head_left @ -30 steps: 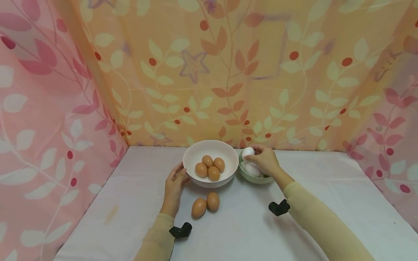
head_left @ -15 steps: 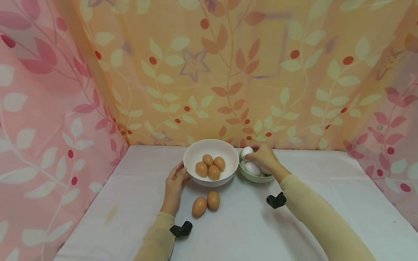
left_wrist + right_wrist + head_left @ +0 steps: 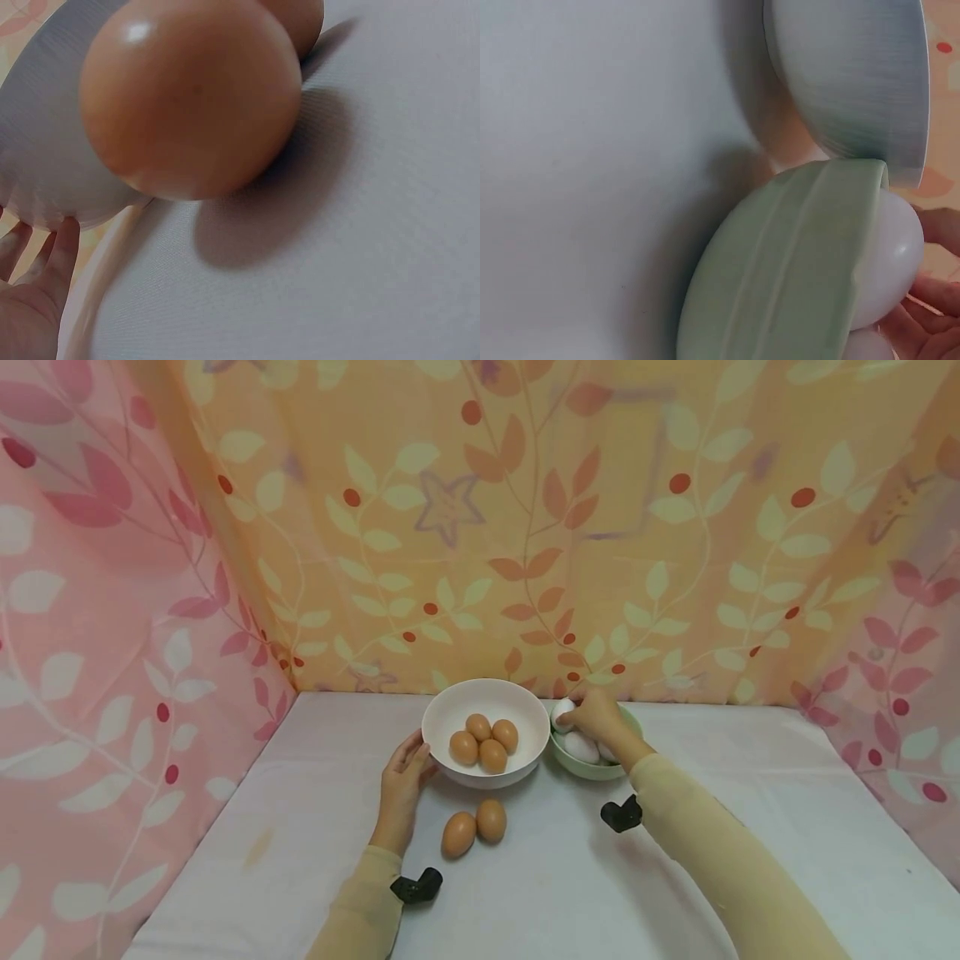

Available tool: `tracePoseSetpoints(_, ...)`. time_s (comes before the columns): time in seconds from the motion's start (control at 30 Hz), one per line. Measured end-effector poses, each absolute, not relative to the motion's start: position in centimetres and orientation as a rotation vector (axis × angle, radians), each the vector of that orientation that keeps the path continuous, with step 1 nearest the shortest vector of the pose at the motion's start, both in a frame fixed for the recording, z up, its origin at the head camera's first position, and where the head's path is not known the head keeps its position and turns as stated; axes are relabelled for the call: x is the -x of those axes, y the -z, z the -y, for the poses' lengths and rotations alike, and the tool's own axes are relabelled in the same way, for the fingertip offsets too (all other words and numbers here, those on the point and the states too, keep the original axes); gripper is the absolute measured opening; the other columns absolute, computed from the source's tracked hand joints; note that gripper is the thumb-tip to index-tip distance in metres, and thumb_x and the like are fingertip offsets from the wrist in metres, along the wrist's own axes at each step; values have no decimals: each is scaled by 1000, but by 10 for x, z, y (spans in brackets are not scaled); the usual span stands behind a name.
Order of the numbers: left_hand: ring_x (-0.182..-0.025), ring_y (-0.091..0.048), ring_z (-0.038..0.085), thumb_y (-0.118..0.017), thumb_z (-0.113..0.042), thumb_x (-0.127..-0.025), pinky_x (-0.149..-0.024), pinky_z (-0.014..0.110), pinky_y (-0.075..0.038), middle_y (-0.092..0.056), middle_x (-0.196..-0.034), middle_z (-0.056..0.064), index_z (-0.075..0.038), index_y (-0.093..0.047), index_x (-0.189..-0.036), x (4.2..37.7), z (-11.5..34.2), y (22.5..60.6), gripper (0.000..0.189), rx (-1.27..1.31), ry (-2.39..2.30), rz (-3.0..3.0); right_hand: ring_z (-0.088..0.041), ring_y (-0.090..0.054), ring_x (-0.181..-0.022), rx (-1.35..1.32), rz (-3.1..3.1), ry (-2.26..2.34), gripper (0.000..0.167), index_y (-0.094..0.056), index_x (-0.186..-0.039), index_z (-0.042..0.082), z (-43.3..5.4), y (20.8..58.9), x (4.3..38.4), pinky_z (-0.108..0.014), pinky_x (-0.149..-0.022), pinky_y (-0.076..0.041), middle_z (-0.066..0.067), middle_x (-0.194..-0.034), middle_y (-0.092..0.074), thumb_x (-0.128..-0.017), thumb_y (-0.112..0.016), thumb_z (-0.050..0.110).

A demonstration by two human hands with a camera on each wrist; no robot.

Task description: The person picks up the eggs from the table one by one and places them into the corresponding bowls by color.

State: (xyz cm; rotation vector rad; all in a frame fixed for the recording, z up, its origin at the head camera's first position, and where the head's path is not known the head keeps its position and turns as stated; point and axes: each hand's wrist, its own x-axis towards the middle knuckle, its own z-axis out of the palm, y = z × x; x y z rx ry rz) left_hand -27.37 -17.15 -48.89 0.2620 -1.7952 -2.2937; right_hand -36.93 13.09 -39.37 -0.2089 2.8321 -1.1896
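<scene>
A large white bowl (image 3: pixel 442 706) stands at the table's back, with several brown eggs (image 3: pixel 492 756) inside. Against its left side my left hand (image 3: pixel 399 792) rests its extended fingers; the left wrist view shows the fingertips (image 3: pixel 69 229) touching the outer wall. To the right, a smaller green bowl (image 3: pixel 585 771) holds several white eggs (image 3: pixel 581 747). At that bowl's left rim, my right hand (image 3: pixel 600 718) holds a white egg (image 3: pixel 562 714) between thumb and fingers. The right wrist view has this egg (image 3: pixel 890 259) low against the inner rim. My palm partly hides the green bowl's contents.
Two brown eggs (image 3: pixel 459 835) lie on the white tablecloth (image 3: pixel 540 877) in front of the white bowl, side by side. The two bowls stand close together. A flowered curtain (image 3: pixel 360 610) rises directly behind the table.
My right hand has shifted slightly left and lowered the white egg at the green bowl's left rim. The left hand stays at the white bowl.
</scene>
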Motion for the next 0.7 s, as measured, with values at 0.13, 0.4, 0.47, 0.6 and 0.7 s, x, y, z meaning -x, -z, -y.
tracePoseSetpoints(0.13,-112,-63,7,-61,-29,-100,-93,25,-57,-52,-148,10,-13,-50,-145,273,171,489,50,-275,2293,1803,-35,-57,-118,98,-2821,1307,39,-66,-120,-5,-131,393,360,-47,-104,-48,-22,-126,-65,-86,-74,14)
tracePoseSetpoints(0.4,-120,-60,14,-59,-28,-101,-93,24,-57,-50,-150,11,-11,-48,-146,273,170,487,49,-265,2278,1826,-22,-63,-115,-8,-2699,1772,43,-67,-125,4,-132,388,314,-24,-94,-52,-15,-124,-70,-88,-75,25)
tracePoseSetpoints(0.47,-122,-59,16,-59,-27,-101,-93,24,-57,-50,-150,10,-11,-49,-146,273,170,486,48,-269,2274,1828,-15,-65,-106,32,-2637,1849,43,-67,-124,2,-130,387,300,-16,-86,-52,-15,-119,-72,-88,-76,24)
tracePoseSetpoints(0.6,-124,-58,16,-60,-27,-101,-93,24,-57,-50,-150,12,-10,-49,-146,273,170,486,49,-274,2271,1823,-2,-65,-92,114,-2510,1942,43,-67,-120,-2,-126,390,277,-12,-79,-53,-8,-105,-73,-86,-79,20)
tracePoseSetpoints(0.7,-124,-58,17,-59,-26,-101,-94,25,-57,-49,-151,12,-10,-48,-146,272,170,485,49,-262,2267,1829,0,-65,-88,129,-2451,1966,41,-67,-118,-2,-124,396,263,-15,-80,-56,-6,-103,-72,-85,-79,18)
